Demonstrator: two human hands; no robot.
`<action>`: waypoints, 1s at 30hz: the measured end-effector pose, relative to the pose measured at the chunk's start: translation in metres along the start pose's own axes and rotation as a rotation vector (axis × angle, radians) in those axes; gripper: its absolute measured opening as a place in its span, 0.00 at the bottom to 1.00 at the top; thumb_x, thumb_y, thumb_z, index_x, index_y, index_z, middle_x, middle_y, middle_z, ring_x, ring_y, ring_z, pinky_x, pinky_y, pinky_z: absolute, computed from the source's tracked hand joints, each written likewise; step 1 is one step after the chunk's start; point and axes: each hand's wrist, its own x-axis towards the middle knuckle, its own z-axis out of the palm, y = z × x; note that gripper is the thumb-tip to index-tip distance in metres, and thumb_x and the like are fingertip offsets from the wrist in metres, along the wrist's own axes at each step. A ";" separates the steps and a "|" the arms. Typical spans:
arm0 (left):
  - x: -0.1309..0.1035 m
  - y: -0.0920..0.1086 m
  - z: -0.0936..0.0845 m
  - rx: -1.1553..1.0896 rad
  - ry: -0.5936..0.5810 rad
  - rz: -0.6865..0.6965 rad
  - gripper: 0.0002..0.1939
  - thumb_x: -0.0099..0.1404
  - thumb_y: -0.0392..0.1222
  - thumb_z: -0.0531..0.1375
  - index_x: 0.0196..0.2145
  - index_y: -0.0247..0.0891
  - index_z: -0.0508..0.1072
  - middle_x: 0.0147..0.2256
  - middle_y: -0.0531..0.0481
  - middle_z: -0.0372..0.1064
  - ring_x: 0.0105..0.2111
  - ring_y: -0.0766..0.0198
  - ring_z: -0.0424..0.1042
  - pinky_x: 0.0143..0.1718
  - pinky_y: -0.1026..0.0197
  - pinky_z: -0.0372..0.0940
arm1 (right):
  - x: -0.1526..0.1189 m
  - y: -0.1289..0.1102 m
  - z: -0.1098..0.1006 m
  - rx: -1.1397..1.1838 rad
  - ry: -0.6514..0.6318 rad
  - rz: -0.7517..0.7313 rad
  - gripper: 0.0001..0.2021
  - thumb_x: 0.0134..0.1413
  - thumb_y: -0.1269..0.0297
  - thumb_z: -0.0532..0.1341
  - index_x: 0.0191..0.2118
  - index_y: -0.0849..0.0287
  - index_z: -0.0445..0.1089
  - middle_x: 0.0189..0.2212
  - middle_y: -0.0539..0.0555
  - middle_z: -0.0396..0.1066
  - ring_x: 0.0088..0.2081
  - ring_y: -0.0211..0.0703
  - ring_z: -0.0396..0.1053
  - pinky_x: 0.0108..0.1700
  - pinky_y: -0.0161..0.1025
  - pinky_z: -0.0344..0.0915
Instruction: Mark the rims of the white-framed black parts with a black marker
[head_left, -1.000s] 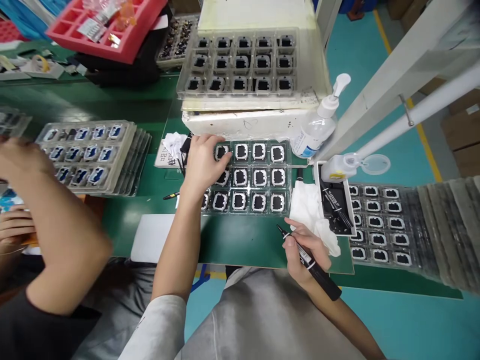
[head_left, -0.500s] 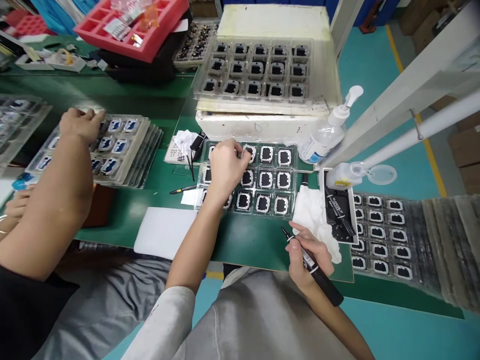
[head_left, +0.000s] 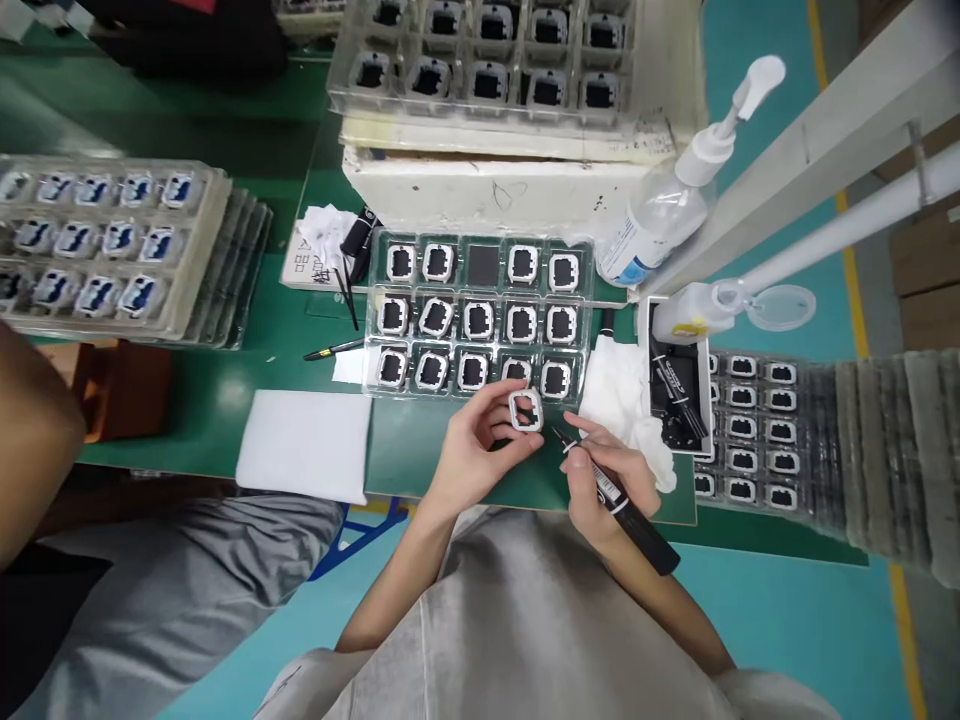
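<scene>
Pinching the white bezel point(head_left: 538, 412) by its rim just below mid-picture, your left hand point(head_left: 474, 455) is half-curled; your right hand point(head_left: 628, 474) wraps a black marker point(head_left: 618, 503). The bezel looks light, stiff, perhaps brittle: grip outer edges.

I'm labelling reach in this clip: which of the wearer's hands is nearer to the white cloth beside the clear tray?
Right. The right hand, holding a black marker, is just in front of the white cloth; the left hand, holding a white frame, is farther away to its left.
</scene>
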 end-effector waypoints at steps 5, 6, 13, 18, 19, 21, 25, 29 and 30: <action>-0.008 -0.019 0.007 0.258 0.058 0.154 0.24 0.66 0.37 0.75 0.58 0.42 0.79 0.46 0.48 0.81 0.39 0.65 0.82 0.45 0.63 0.81 | 0.006 -0.006 0.002 -0.060 -0.064 0.037 0.08 0.74 0.77 0.66 0.46 0.57 0.71 0.35 0.50 0.75 0.39 0.51 0.81 0.54 0.56 0.86; -0.009 -0.022 0.007 0.327 0.064 0.196 0.23 0.67 0.36 0.74 0.58 0.43 0.80 0.46 0.48 0.81 0.38 0.65 0.81 0.44 0.63 0.81 | 0.007 -0.007 0.002 -0.080 -0.079 0.038 0.08 0.74 0.77 0.66 0.46 0.57 0.71 0.37 0.51 0.76 0.43 0.53 0.82 0.54 0.54 0.86; -0.010 -0.028 0.006 0.559 0.067 0.285 0.19 0.70 0.36 0.70 0.56 0.44 0.80 0.43 0.50 0.82 0.35 0.62 0.81 0.40 0.60 0.80 | 0.007 -0.005 0.002 -0.184 -0.138 0.072 0.08 0.76 0.77 0.66 0.45 0.57 0.73 0.44 0.53 0.80 0.47 0.51 0.82 0.52 0.45 0.84; -0.011 -0.027 0.007 0.618 0.055 0.344 0.18 0.72 0.34 0.68 0.57 0.44 0.79 0.43 0.52 0.81 0.35 0.65 0.80 0.39 0.62 0.78 | 0.006 -0.004 0.004 -0.217 -0.123 0.061 0.07 0.77 0.76 0.67 0.46 0.56 0.74 0.44 0.53 0.80 0.47 0.52 0.83 0.50 0.45 0.85; -0.010 -0.026 0.007 0.628 0.052 0.360 0.19 0.72 0.34 0.68 0.58 0.44 0.78 0.43 0.51 0.81 0.35 0.65 0.80 0.39 0.62 0.78 | 0.006 -0.004 0.004 -0.216 -0.121 0.063 0.07 0.77 0.76 0.66 0.45 0.56 0.74 0.43 0.52 0.79 0.47 0.52 0.83 0.50 0.45 0.85; -0.010 -0.027 0.007 0.646 0.046 0.385 0.19 0.72 0.33 0.68 0.58 0.44 0.78 0.44 0.51 0.82 0.35 0.65 0.80 0.40 0.63 0.77 | 0.006 -0.005 0.004 -0.210 -0.119 0.064 0.07 0.77 0.77 0.66 0.45 0.56 0.74 0.43 0.52 0.79 0.46 0.51 0.83 0.51 0.45 0.85; -0.010 -0.026 0.007 0.656 0.044 0.417 0.18 0.73 0.33 0.68 0.58 0.43 0.78 0.46 0.50 0.82 0.37 0.65 0.81 0.41 0.64 0.77 | 0.006 -0.005 0.003 -0.205 -0.122 0.060 0.07 0.76 0.77 0.66 0.45 0.57 0.74 0.43 0.52 0.80 0.46 0.50 0.83 0.51 0.45 0.85; -0.010 -0.025 0.007 0.658 0.043 0.420 0.18 0.73 0.33 0.68 0.58 0.43 0.78 0.45 0.51 0.82 0.37 0.64 0.81 0.41 0.63 0.78 | 0.005 -0.004 0.003 -0.213 -0.116 0.072 0.07 0.77 0.76 0.66 0.45 0.57 0.74 0.43 0.53 0.80 0.46 0.51 0.83 0.50 0.46 0.85; -0.010 -0.025 0.007 0.662 0.042 0.421 0.18 0.73 0.33 0.68 0.58 0.44 0.77 0.45 0.51 0.82 0.37 0.64 0.81 0.41 0.63 0.78 | 0.005 -0.004 0.003 -0.215 -0.115 0.072 0.07 0.77 0.76 0.66 0.45 0.57 0.74 0.43 0.53 0.80 0.46 0.51 0.83 0.49 0.46 0.85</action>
